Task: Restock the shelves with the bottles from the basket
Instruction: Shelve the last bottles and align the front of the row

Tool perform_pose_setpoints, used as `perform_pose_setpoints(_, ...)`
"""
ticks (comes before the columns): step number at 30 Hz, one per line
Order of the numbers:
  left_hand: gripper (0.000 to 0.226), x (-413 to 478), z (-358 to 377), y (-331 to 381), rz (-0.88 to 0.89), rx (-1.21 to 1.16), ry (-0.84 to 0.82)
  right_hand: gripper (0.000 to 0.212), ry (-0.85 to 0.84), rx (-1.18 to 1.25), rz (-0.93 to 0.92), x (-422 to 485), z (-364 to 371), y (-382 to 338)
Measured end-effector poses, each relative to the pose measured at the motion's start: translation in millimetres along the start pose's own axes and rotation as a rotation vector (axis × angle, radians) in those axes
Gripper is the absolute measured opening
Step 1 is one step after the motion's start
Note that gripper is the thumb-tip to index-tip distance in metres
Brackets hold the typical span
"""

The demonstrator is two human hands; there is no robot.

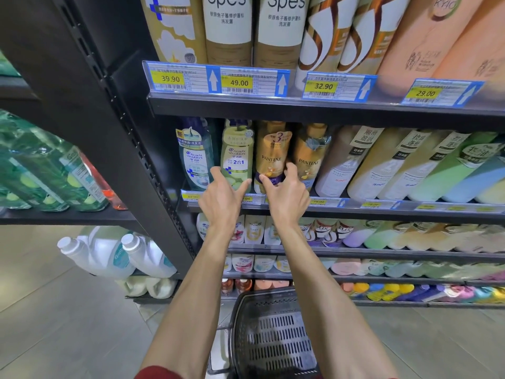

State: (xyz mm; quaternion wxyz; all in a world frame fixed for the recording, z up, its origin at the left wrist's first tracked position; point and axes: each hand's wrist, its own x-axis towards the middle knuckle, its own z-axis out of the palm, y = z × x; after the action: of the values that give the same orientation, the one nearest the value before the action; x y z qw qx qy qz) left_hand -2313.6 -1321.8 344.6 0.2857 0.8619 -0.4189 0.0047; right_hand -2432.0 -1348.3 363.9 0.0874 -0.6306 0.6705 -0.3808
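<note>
PANTENE on gold btl [270,160]; 49.00 tag [239,82]

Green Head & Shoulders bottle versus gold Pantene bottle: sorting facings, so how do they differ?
The green Head & Shoulders bottle reads "2合1"; the gold Pantene bottle has a purple band low down. The left hand touches the green one, fingers straight; the right hand grips the gold one. Both stand side by side on one shelf.
</note>
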Motion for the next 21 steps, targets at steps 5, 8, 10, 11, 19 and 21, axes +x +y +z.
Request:
perform_pose_setpoints(5, 0.074, 1, 2, -1, 0.004, -0.010, 0.012, 0.061, 0.033, 0.024, 0.057, -2, 3, -4)
perform_pose_setpoints(8, 0.074, 1, 4, -2, 0.011, -0.010, 0.015, 0.063, 0.064, 0.011, 0.068, -4, 5, -6)
perform_pose_setpoints(10, 0.074, 2, 5, -2, 0.014, -0.006, 0.007, 0.063, 0.089, 0.014, 0.069, -4, 6, -6)
perform_pose_setpoints(11, 0.074, 2, 5, -3, 0.017, -0.005, 0.004, 0.063, 0.095, 0.016, 0.066, -5, 7, -6)
perform_pose_setpoints(19, 0.071, 4, 4, -5, 0.034, -0.009, -0.038, 0.064, 0.138, 0.030, 0.082, -9, 12, -6)
perform_pose_setpoints(21, 0.071, 4, 3, -4, 0.037, -0.007, -0.049, 0.064, 0.130, 0.027, 0.103, -8, 12, -5)
